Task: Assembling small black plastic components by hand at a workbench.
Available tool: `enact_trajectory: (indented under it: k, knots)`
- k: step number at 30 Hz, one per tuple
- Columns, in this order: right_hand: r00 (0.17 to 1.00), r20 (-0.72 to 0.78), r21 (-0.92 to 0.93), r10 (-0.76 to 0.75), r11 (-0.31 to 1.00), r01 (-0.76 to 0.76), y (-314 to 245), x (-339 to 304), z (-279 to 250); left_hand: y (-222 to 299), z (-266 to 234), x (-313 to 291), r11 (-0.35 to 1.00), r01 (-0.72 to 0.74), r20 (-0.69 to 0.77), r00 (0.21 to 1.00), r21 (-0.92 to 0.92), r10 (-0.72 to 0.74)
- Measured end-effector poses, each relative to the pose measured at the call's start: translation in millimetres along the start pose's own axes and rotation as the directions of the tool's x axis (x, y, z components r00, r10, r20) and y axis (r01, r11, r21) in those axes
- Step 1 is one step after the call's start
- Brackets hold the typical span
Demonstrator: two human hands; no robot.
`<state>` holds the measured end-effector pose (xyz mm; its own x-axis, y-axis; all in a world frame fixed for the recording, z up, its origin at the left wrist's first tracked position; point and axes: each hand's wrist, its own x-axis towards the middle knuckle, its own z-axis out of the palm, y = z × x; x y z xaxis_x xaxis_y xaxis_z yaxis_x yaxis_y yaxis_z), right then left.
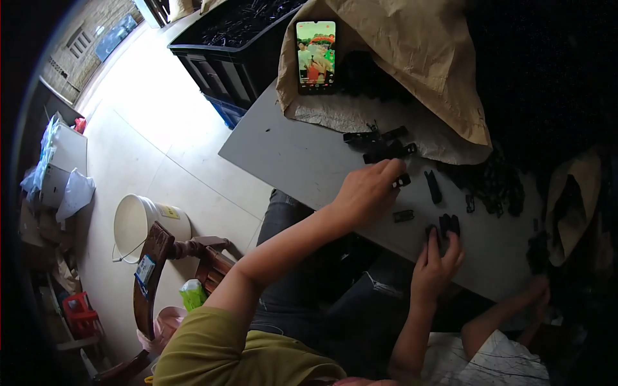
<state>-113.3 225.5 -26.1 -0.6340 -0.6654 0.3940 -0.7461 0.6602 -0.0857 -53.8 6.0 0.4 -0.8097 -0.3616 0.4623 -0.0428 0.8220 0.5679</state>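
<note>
My left hand (368,195) reaches over the grey table, its fingers closed on a small black plastic part (402,181). Close to the table's near edge, my right hand (439,262) has its fingers bent round a black plastic piece (449,224). Between the two hands lies a small flat black part (403,216), with a longer black strip (432,187) standing a little farther back. Beyond my left fingers, several long black parts (390,152) lie in a loose cluster. A heap of black parts (499,183) spreads to the right.
A lit phone (316,56) leans against a brown paper sack (425,58). A black crate (219,64) of dark parts stands beyond the table (257,138). A white bucket (145,222) and wooden chair (154,276) are at left. Another person's arm (508,312) rests at lower right.
</note>
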Motion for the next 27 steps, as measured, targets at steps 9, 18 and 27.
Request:
enact_trajectory:
  k: [9,18,27]
  knots:
    - [0.946,0.192,0.328,0.262,0.891,-0.313,-6,18,-7,6,-28,-46,0.794,0.176,0.146,0.983,-0.581,-0.11]
    - [0.98,0.196,0.701,-0.033,0.703,-0.117,-41,25,-45,25,-30,-60,0.75,0.243,0.285,0.955,-0.616,-0.075]
    - [0.973,0.208,0.691,-0.102,0.719,-0.072,-36,21,-54,26,-30,-58,0.745,0.264,0.345,0.937,-0.612,-0.049]
